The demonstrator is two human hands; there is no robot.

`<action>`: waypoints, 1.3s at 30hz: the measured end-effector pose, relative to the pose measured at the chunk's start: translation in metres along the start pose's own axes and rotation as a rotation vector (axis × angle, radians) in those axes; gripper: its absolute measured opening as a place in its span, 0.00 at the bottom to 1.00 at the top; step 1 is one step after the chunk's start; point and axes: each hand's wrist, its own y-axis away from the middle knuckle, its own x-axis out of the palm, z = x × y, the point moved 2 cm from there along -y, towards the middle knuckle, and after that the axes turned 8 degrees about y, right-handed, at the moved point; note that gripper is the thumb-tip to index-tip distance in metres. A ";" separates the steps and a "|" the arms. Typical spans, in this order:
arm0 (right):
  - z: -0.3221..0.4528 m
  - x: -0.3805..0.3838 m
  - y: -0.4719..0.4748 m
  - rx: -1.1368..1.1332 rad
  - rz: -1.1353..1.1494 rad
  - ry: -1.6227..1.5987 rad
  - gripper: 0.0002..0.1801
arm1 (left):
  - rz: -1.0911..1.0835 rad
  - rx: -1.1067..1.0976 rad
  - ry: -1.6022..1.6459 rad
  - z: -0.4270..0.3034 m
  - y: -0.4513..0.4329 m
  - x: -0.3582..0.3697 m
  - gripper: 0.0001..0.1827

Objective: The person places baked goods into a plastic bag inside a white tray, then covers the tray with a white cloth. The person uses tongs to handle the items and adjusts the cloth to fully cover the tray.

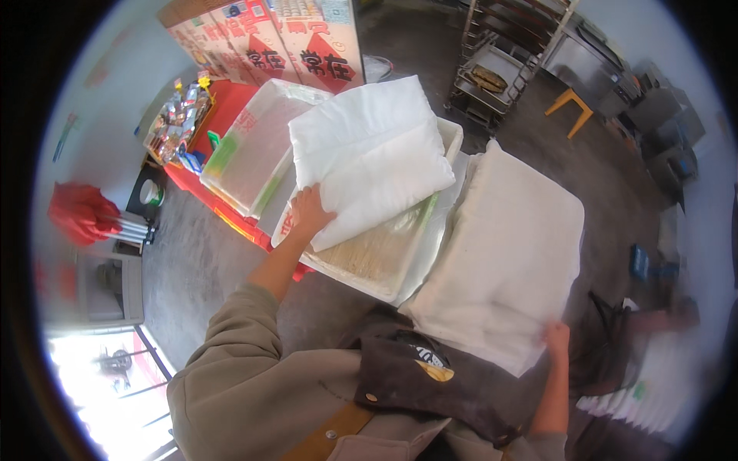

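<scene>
A folded white quilted pad (pixel 369 150) lies tilted across a white foam box (pixel 398 288), leaving the near part of the box uncovered. Clear plastic film and a tan surface show inside there. My left hand (pixel 311 214) rests on the pad's left edge, thumb spread away from the fingers. To the right, a larger cream padded cloth (pixel 513 230) hangs down towards my apron (pixel 438 374). At its lower right edge my right hand (pixel 557 337), slightly blurred, is closed on the cloth; its fingertips are hidden.
A second foam box (pixel 253 150) with a translucent cover stands left on the red-covered table (pixel 216 118). Beside it is a tray of small packets (pixel 179 124). Printed cartons (pixel 294 49) stand behind. Farther off are a wheeled tray rack (pixel 490 69) and a yellow stool (pixel 569 109).
</scene>
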 end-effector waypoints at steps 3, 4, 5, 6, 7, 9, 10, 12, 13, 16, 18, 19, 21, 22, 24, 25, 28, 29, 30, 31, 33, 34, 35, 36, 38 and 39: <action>0.015 -0.008 0.027 0.040 0.168 -0.140 0.24 | 0.194 0.001 0.130 0.012 -0.015 0.008 0.52; 0.022 -0.012 0.034 -0.004 0.244 -0.032 0.25 | 0.191 0.076 0.170 0.010 -0.020 0.006 0.50; 0.029 -0.016 0.042 -0.063 0.345 0.056 0.25 | 0.175 0.153 0.204 0.006 -0.029 -0.001 0.48; 0.032 -0.018 0.052 -0.041 0.415 0.160 0.25 | 0.197 0.174 0.188 -0.004 -0.034 -0.005 0.47; 0.033 -0.019 0.062 -0.032 0.427 0.066 0.25 | 0.108 0.194 0.336 -0.020 -0.046 -0.019 0.45; 0.031 -0.018 0.080 0.123 0.387 -0.089 0.25 | 0.053 0.180 0.505 -0.062 -0.082 -0.075 0.42; 0.029 -0.018 0.087 0.114 0.387 -0.136 0.25 | -0.077 0.289 0.520 -0.092 -0.098 -0.112 0.40; 0.020 -0.016 0.100 0.089 0.396 -0.221 0.25 | -0.058 0.585 0.531 -0.175 -0.139 -0.204 0.46; 0.017 -0.015 0.104 0.014 0.413 -0.196 0.24 | -0.047 0.776 0.629 -0.222 -0.146 -0.243 0.38; 0.009 -0.014 0.111 -0.253 0.439 -0.082 0.23 | 0.048 1.072 0.592 -0.370 -0.140 -0.351 0.31; 0.004 -0.015 0.116 -0.333 0.419 -0.085 0.23 | -0.008 1.003 0.659 -0.448 -0.102 -0.385 0.30; 0.000 -0.016 0.119 -0.306 0.421 -0.146 0.23 | -0.137 1.127 0.572 -0.473 -0.074 -0.400 0.31; -0.013 -0.013 0.127 -0.017 0.506 -0.528 0.22 | -0.146 1.298 0.460 -0.512 -0.014 -0.410 0.34; -0.016 -0.015 0.130 -0.122 0.501 -0.414 0.22 | -0.023 1.340 0.435 -0.524 0.015 -0.408 0.36; -0.030 -0.015 0.135 -0.108 0.553 -0.482 0.22 | 0.287 1.327 0.416 -0.530 0.067 -0.398 0.38; -0.037 -0.015 0.136 -0.101 0.598 -0.551 0.22 | 0.304 1.364 0.397 -0.525 0.088 -0.380 0.36; -0.060 -0.024 0.140 -0.153 0.640 -0.509 0.24 | 0.008 1.620 0.261 -0.504 0.144 -0.277 0.30; -0.067 -0.029 0.144 -0.119 0.648 -0.484 0.24 | 0.065 1.555 0.194 -0.495 0.155 -0.237 0.34; -0.071 -0.035 0.148 -0.190 0.680 -0.497 0.24 | 0.041 1.434 0.084 -0.479 0.168 -0.192 0.36; -0.074 -0.041 0.153 -0.204 0.685 -0.481 0.24 | 0.194 1.299 0.066 -0.461 0.177 -0.152 0.37; -0.079 -0.055 0.166 -0.220 0.693 -0.460 0.23 | 0.307 1.147 0.113 -0.431 0.204 -0.075 0.34; -0.080 -0.063 0.172 -0.222 0.695 -0.453 0.23 | 0.338 1.092 0.105 -0.415 0.221 -0.039 0.32; -0.083 -0.071 0.175 -0.228 0.693 -0.449 0.23 | 0.366 1.045 0.100 -0.399 0.240 -0.007 0.31; -0.084 -0.077 0.178 -0.255 0.685 -0.436 0.23 | 0.341 1.066 0.078 -0.380 0.258 0.019 0.26; -0.088 -0.080 0.176 -0.347 0.684 -0.443 0.23 | 0.355 0.982 -0.091 -0.348 0.286 0.061 0.16; -0.094 -0.077 0.171 -0.295 0.611 -0.438 0.23 | 0.363 0.938 -0.086 -0.338 0.295 0.074 0.14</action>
